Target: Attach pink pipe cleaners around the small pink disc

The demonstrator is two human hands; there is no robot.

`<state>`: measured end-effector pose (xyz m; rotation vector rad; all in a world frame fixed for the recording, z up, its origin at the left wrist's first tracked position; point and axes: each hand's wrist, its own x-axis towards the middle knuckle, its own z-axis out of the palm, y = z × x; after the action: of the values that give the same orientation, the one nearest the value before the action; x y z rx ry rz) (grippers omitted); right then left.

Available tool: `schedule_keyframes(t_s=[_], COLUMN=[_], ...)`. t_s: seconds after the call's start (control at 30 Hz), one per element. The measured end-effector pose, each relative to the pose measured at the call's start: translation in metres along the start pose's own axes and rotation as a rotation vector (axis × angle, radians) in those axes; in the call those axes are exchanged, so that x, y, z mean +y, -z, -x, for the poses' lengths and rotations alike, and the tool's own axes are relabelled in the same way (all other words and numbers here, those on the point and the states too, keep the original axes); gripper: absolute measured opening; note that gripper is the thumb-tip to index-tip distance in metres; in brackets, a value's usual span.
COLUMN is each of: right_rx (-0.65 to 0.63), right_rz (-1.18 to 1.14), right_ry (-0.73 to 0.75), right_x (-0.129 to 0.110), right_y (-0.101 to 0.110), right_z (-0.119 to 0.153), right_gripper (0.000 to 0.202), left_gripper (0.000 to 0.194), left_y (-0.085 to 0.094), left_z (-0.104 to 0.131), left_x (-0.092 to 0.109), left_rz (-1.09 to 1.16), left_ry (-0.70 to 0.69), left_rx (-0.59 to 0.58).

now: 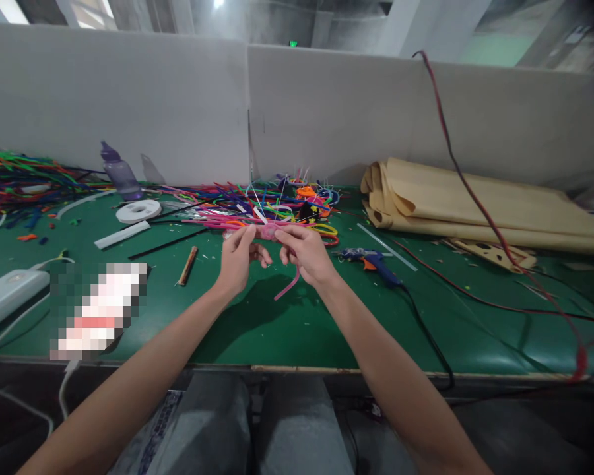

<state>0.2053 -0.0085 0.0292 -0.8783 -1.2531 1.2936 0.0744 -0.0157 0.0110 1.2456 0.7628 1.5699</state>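
Observation:
Over the middle of the green table, my left hand [240, 256] pinches one end of a pink pipe cleaner [287, 287] between thumb and forefinger. My right hand [303, 251] grips the same piece close by, where it looks coiled or bunched. A loose pink end curves down below my right hand. Just behind both hands lies a heap of coloured pipe cleaners [218, 204], mostly pink, purple and red. Fingers partly hide the held piece, so its full shape cannot be made out.
To the right lie a blue glue gun [371, 258] with a black cord and a roll of brown paper [465, 204]. On the left are a white tape roll [138, 211], a purple bottle [121, 173], a short brown stick [187, 266] and a white power strip [10, 297].

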Motion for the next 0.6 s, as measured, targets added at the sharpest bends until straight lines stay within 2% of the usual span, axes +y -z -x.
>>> schedule_keyframes(t_s=[0.3, 0.43, 0.6], right_rx=[-0.01, -0.005, -0.02], right_rz=[0.013, 0.041, 0.133], right_ry=[-0.006, 0.012, 0.082], right_x=[-0.0012, -0.0022, 0.0023], right_y=[0.0, -0.0001, 0.0012], right_z=[0.001, 0.0012, -0.0002], right_gripper=[0.021, 0.02, 0.019], left_gripper=[0.017, 0.015, 0.02], left_y=[0.0015, 0.001, 0.0013], left_z=[0.0001, 0.0001, -0.0017], left_x=[-0.0008, 0.0017, 0.0041], left_rz=[-0.117, -0.075, 0.021], left_ry=[-0.042, -0.032, 0.053], left_rx=[0.017, 0.007, 0.001])
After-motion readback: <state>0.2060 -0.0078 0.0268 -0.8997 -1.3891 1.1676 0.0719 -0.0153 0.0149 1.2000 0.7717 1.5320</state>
